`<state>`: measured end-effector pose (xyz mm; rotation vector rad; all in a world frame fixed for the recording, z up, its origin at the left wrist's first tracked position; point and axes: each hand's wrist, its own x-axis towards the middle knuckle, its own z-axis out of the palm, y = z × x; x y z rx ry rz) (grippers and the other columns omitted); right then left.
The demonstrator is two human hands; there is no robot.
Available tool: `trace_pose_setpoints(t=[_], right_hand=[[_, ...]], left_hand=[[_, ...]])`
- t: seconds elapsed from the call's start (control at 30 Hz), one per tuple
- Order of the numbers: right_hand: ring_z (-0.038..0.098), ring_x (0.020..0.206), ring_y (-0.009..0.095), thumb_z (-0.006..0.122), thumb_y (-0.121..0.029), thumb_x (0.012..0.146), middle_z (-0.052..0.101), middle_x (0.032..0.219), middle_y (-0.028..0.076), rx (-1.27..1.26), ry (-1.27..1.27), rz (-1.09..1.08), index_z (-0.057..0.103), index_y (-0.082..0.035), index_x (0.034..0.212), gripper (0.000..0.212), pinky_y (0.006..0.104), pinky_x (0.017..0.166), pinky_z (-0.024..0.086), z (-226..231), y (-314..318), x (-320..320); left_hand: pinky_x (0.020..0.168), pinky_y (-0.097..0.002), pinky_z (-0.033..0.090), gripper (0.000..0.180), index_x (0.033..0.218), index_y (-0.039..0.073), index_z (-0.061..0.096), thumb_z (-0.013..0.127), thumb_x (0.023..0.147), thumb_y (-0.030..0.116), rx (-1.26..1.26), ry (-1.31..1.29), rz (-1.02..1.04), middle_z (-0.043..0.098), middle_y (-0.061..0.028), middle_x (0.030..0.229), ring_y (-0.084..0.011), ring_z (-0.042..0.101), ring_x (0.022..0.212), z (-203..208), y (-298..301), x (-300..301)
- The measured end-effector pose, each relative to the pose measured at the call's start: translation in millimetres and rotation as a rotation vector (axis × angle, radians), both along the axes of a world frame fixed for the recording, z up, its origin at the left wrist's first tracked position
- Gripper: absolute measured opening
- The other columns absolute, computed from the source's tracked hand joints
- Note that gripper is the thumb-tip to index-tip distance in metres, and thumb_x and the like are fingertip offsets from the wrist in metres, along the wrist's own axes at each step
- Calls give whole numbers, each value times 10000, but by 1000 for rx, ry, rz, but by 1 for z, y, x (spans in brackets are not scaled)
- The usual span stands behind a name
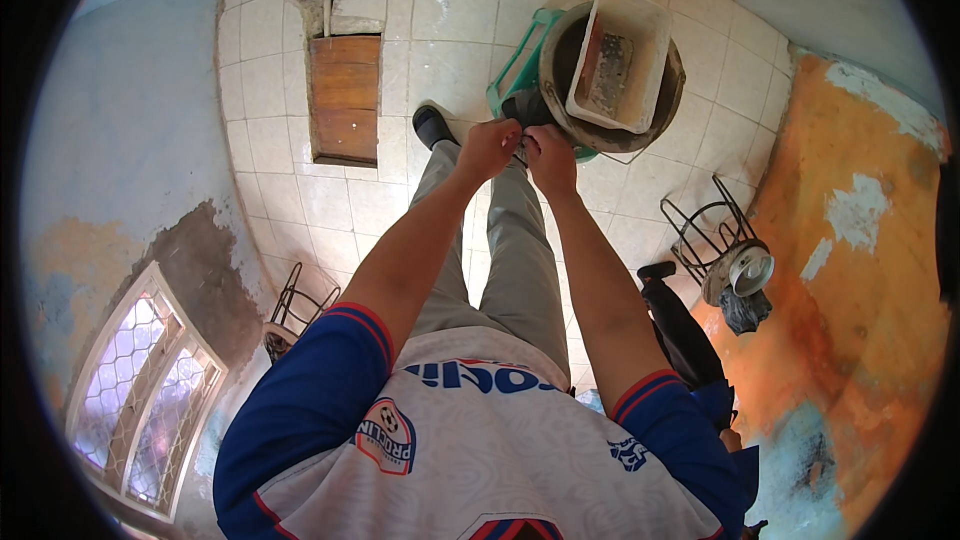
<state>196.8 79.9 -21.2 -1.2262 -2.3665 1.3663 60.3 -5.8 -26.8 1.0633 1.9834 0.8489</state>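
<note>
My left hand [490, 148] and my right hand [551, 156] are close together in front of me, above my lower right leg. The fingers of both are closed in a pinch. Whatever lies between them is too small to make out. Just beyond the fingers is a dark shape [527, 107], probably my right shoe. To the right of my hands stands a round, worn bucket [672, 90], with a whitish rectangular plastic tub [640, 15] set across its top. The tub's inside is stained dark. A green plastic stool [520, 65] shows beside and partly under the bucket.
A brown wooden board [345, 98] covers a recess in the tiled floor [455, 5]. At right, a black metal stand [700, 225] is near a pale metal container [748, 270] and a black bag [746, 312]. Another person's dark-clothed leg [680, 330] shows behind my right arm.
</note>
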Motion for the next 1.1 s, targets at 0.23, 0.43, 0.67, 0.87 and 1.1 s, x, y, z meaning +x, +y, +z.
trace_pose_setpoints(t=[0.23,0.43,0.67,0.87,1.1], right_hand=[[629,880,364,640,-135,895,580,940,108,86,-19,121,612,-97,982,99,469,758,519,1,7,-2],[622,892,360,662,-152,865,574,931,105,74,-50,242,574,-98,941,128,478,740,516,-3,16,-7],[627,913,366,676,-143,847,580,938,124,45,-91,291,551,-76,938,168,491,746,516,-9,18,-10],[622,920,396,655,-128,850,580,961,147,-6,-110,280,528,-60,965,185,508,751,513,-13,16,-7],[614,923,420,624,-146,865,575,971,175,-23,-111,268,512,-45,965,181,517,770,514,-19,15,-4]], left_hand=[[685,-451,527,48,899,77,655,650,851,85,20,-15,-18,677,-154,828,-370,676,779,3,3,-3],[684,-435,532,41,899,78,663,658,860,92,4,-41,-30,683,-144,819,-351,681,772,4,3,-5],[700,-416,542,59,898,75,670,650,860,116,-31,-97,-13,689,-126,812,-324,691,769,3,4,-6],[710,-415,542,78,882,72,672,649,830,125,-25,-79,-31,698,-122,830,-321,690,786,-3,4,-7],[717,-396,550,109,895,67,691,653,850,158,-58,-86,-8,703,-127,833,-310,703,790,-13,6,-5]])
